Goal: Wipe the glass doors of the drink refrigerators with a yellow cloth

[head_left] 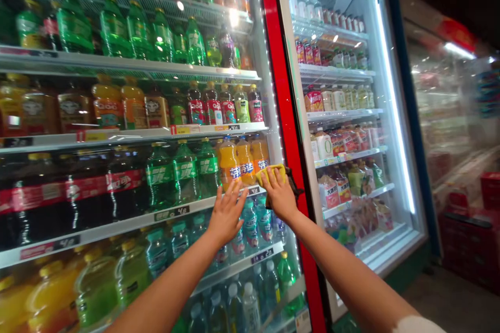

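My right hand [280, 195] presses a yellow cloth [269, 173] against the glass door [219, 132] of a drinks fridge, close to its red frame. A dark piece of material shows around the cloth's right side and under my hand. Lower and to the left, my left hand [226, 214] rests open with spread fingers, apparently on the same glass and holding nothing. Behind the glass near both hands stand orange soda bottles [228, 158] and green soda bottles [184, 169]. Blue-capped bottles [250, 221] show just below my hands.
The red frame [279, 62] runs down the door's right edge. Beyond it stands a second lit fridge [344, 114] with stocked shelves. Farther right are another display cooler [441, 93] and red boxes [466, 250] on the floor.
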Demonstrator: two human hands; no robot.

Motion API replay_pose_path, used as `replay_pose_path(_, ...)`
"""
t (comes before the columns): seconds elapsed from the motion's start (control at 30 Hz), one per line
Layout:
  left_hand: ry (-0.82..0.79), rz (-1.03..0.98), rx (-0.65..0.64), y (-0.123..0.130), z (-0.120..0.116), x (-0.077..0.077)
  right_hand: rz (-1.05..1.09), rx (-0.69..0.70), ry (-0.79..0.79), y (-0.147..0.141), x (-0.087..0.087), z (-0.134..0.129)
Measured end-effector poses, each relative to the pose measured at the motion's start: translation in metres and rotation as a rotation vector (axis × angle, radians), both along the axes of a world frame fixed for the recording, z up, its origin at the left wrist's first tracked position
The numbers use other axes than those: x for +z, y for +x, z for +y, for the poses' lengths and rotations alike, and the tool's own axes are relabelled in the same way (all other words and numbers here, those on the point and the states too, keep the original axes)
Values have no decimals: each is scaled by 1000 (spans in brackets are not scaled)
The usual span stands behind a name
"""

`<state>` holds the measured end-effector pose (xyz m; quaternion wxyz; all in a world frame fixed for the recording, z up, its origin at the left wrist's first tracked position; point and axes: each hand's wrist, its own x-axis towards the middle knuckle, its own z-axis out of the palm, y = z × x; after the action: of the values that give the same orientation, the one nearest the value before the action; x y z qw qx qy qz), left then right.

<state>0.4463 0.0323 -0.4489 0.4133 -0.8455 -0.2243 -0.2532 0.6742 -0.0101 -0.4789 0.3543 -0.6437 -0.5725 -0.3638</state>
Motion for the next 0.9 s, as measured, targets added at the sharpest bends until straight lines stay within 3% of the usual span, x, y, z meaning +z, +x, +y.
replay_pose_path(0.07, -14, 8, -1, 10, 0, 0, -99, 36, 5, 10, 8, -3)
replay_pose_path(0.17, -21, -6, -3, 23, 0, -2, -23, -4, 26, 30, 16, -5)
replay_pose_path(0.33, -29, 6, -34, 23, 3, -14, 236, -21, 100, 47, -28, 0)
replay_pose_path(0.4, -32, 12, -45, 22, 4, -17, 254, 7, 120, 52, -35, 2)
replay_pose_path(0.6, -67, 30, -36, 43, -1, -18, 347, 37, 151, 70, 14, 10)
replay_pose_path(0.67, -70, 23, -35, 49, -2, -23, 329, 54, 175, 69, 3, 11)
replay_pose_path(0.8, -63, 62, -69, 43, -1, -36, 324, 92, 180, 62, -55, 6)
replay_pose_path(0.83, -62, 80, -78, 40, -1, -39, 330, 98, 167, 61, -61, 5)
replay_pose_path(0.9, -63, 106, -85, 34, 0, -42, 348, 94, 138, 63, -55, 5)
